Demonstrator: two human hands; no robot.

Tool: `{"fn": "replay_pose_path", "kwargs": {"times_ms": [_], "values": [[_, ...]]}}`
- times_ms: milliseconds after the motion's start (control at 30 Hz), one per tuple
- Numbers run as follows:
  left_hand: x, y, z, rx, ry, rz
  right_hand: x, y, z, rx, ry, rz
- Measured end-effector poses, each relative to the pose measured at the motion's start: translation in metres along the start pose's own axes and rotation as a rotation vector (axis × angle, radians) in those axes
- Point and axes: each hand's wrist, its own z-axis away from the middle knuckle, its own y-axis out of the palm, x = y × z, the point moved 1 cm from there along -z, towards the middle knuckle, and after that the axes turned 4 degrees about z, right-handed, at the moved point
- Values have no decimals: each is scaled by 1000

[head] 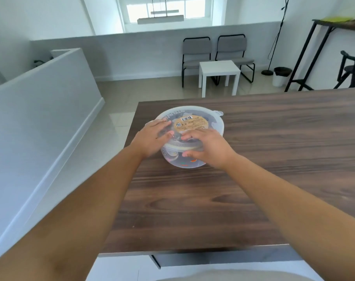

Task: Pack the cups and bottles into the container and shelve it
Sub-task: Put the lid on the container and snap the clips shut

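A round translucent plastic container [184, 164] stands near the left edge of the dark wooden table [274, 149]. Its clear lid [215, 122] with a tan barcode label lies on top. Blurred coloured shapes show through the wall; I cannot tell which are cups or bottles. My left hand [152, 138] lies flat on the lid's near left rim, fingers spread. My right hand [209, 148] presses on the near right rim, thumb against the container's side. Both hands hide the front of the lid.
The table's left edge runs close beside the container, with tiled floor and a white half wall [40, 110] beyond. Farther back stand a small white side table [219, 72], two grey chairs [196, 55], a bin [281, 76] and a black high table [324, 27].
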Motion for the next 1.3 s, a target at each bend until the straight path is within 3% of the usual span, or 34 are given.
{"fn": "replay_pose_path", "kwargs": {"times_ms": [167,367,567,700,767,867,1000,1133,1300], "values": [[-14,4,22,-148,47,-55,-30,-23,7,30,50,-74],[-51,24,54,-198,164,-214,-68,-64,9,172,162,-92],[-51,1,30,-135,126,-22,-47,-65,-9,150,214,9],[-31,-19,-3,37,-26,-202,0,-21,-8,191,69,-90],[-21,-15,-6,105,-67,-237,3,-5,-3,175,44,9],[-13,-3,3,-11,-44,-194,-12,-10,-1,121,51,-44],[-17,4,16,-160,50,-227,-42,-30,4,215,103,-155],[-25,11,35,-238,144,-241,-66,-54,7,230,195,-278],[-31,16,44,-270,182,-140,-72,-63,-3,248,224,-208]]}}
